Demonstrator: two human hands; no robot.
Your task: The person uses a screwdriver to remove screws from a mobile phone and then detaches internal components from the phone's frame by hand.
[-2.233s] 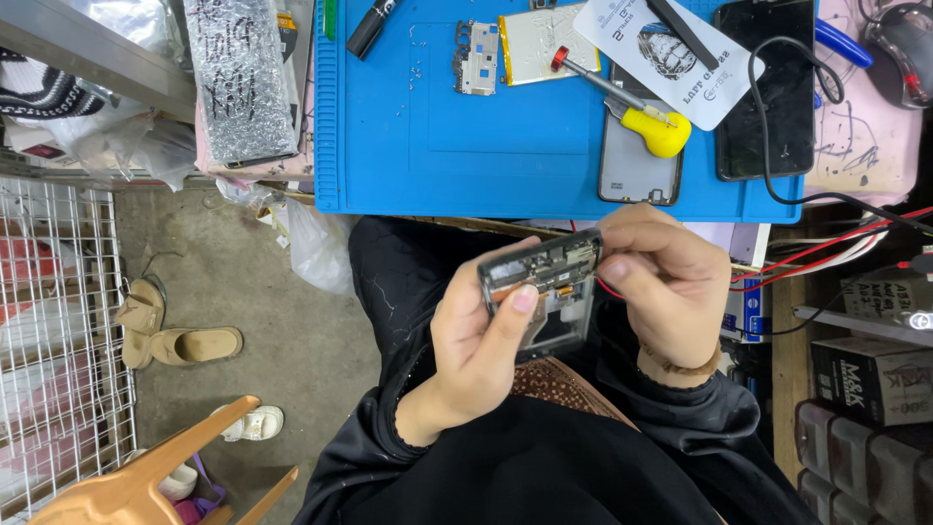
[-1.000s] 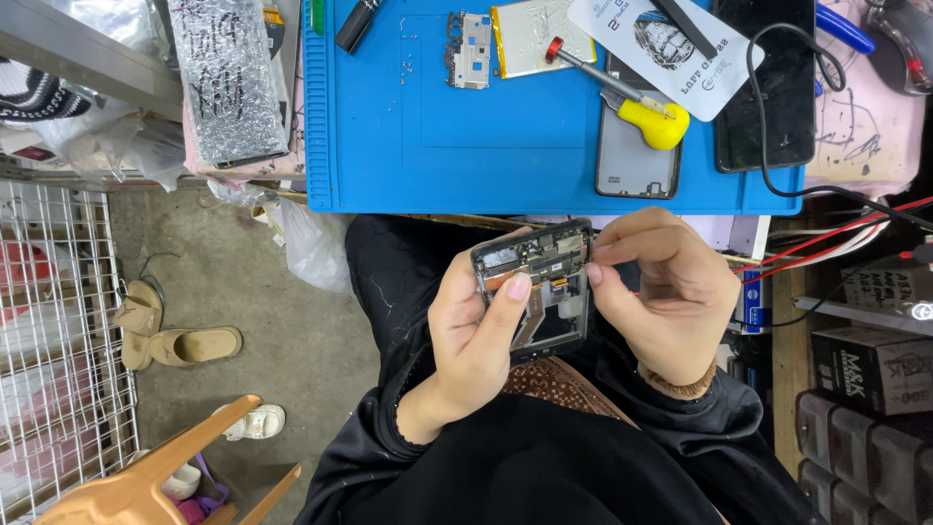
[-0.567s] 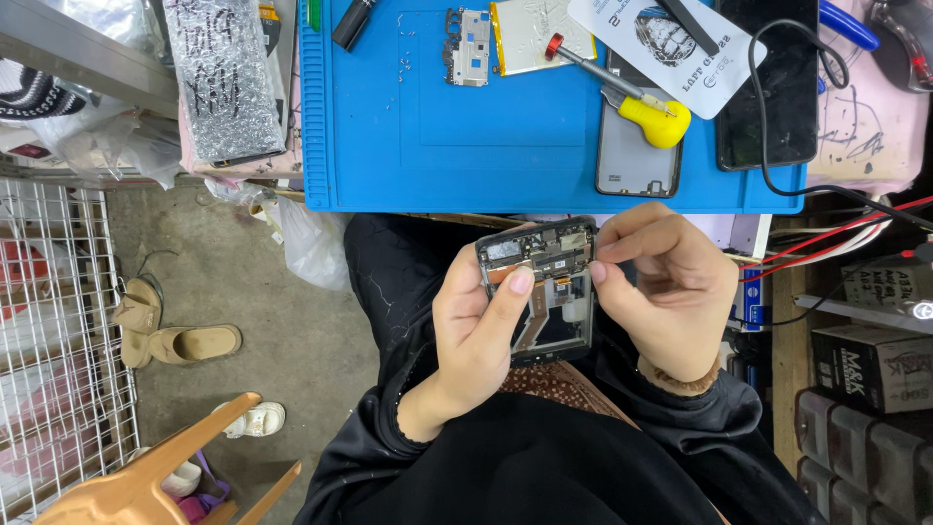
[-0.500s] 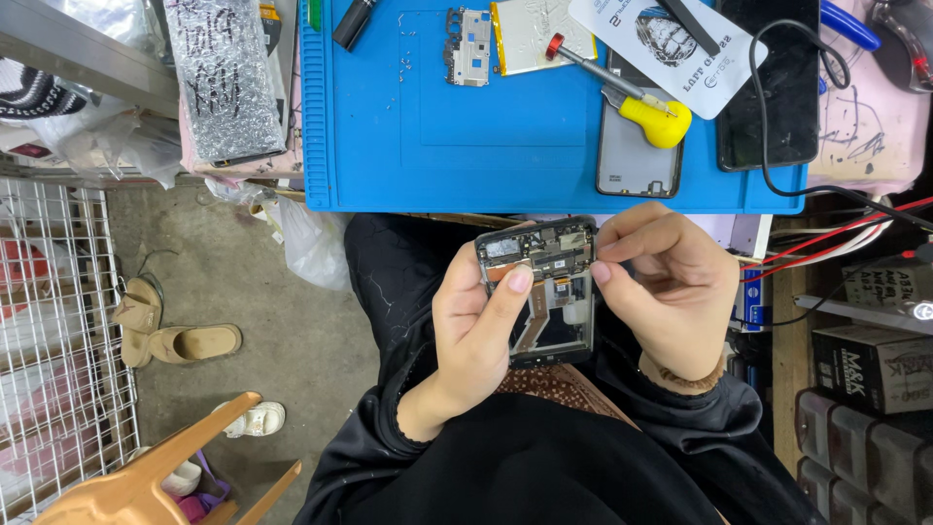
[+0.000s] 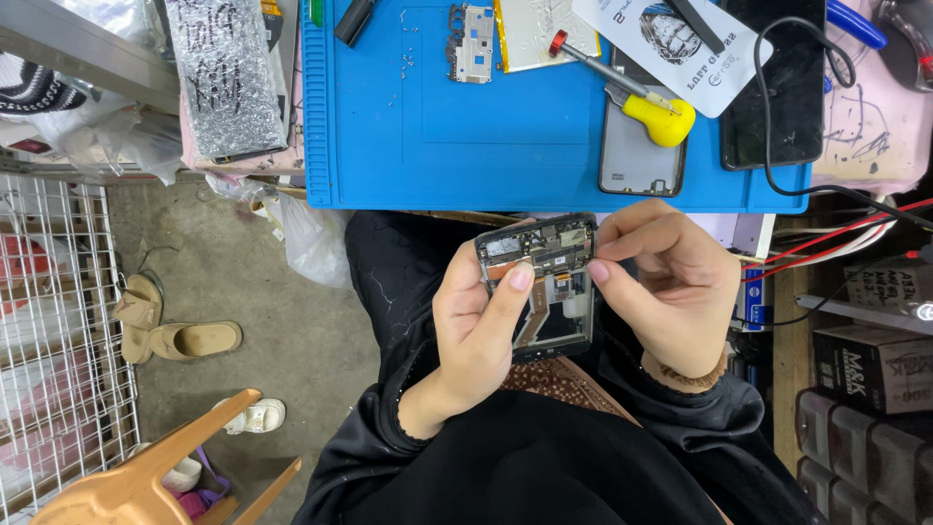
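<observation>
The left hand (image 5: 481, 331) grips an opened phone (image 5: 544, 287) from its 9 o'clock side, thumb lying across the bare circuit board, fingers wrapped behind. The right hand (image 5: 671, 287) is curled at the phone's 3 o'clock edge, thumb and forefinger pinched together at the top corner; whether they hold anything there I cannot tell. The phone sits over the lap, at 6 o'clock from a blue mat (image 5: 505, 126) on the table. On the mat lie a yellow-handled screwdriver (image 5: 632, 92) and a grey back cover (image 5: 641, 156)
</observation>
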